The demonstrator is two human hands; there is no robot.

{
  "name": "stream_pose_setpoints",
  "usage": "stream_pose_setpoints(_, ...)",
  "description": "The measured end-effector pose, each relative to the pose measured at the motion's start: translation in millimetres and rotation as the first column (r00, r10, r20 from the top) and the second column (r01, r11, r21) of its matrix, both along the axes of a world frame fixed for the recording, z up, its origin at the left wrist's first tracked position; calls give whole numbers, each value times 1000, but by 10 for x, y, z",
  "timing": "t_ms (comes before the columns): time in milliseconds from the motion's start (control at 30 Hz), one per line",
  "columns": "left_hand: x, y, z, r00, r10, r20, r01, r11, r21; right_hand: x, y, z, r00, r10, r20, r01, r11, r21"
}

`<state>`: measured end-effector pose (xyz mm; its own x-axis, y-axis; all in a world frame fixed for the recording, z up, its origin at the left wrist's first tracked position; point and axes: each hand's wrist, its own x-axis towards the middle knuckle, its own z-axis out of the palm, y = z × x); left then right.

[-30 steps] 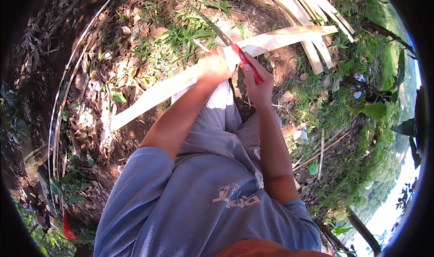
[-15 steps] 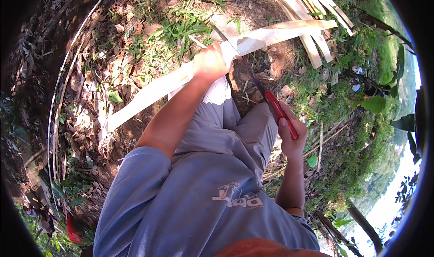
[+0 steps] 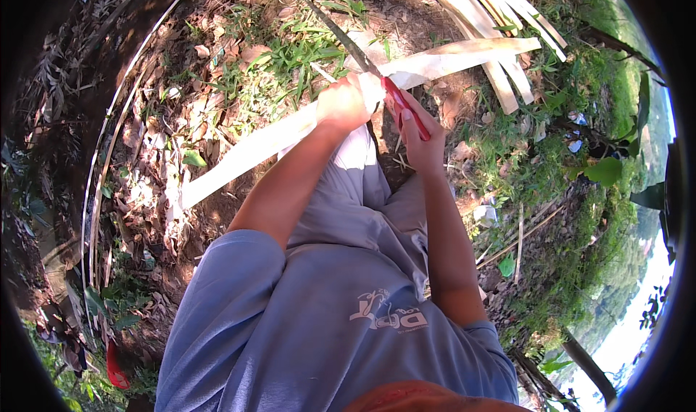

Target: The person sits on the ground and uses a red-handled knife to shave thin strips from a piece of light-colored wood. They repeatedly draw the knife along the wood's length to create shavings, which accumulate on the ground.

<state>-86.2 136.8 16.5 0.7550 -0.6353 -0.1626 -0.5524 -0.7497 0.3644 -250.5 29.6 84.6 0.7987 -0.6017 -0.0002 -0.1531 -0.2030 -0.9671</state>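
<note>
A long pale wooden board [image 3: 246,155] lies slantwise across the ground in front of my knees. My left hand [image 3: 346,104] is closed on the middle of the board, its thumb side bright with sun. Close beside it, my right hand [image 3: 422,136] is wrapped round the red handle of a hand saw [image 3: 404,106]. The narrow dark blade [image 3: 341,34] crosses the board and reaches past it, up and left over the grass. The saw's teeth are too small to make out, and my hands hide part of where blade and board meet.
Several more pale wooden strips [image 3: 500,68] are piled at the far right, under the board's right end. Long thin strips [image 3: 109,122] curve along the left. Dry leaves [image 3: 145,209] and grass cover the ground. A red object [image 3: 116,366] sits at the lower left.
My right hand has pushed the saw forward and left, so its handle is now at the board and the blade reaches farther beyond. My left hand still grips the board.
</note>
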Motion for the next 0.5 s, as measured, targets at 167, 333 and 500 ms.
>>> stream_pose_setpoints(167,0,2,218,991,-5,-131,12,998,57,-1043,186,319,948,-94,-305,108,994,29)
stream_pose_setpoints(333,-38,27,250,987,-19,-160,30,997,70,-1752,305,802,964,-48,-262,13,991,-135)
stream_pose_setpoints(500,-67,6,276,992,-8,-127,20,996,92,-1238,182,585,964,-21,-265,-9,994,-113)
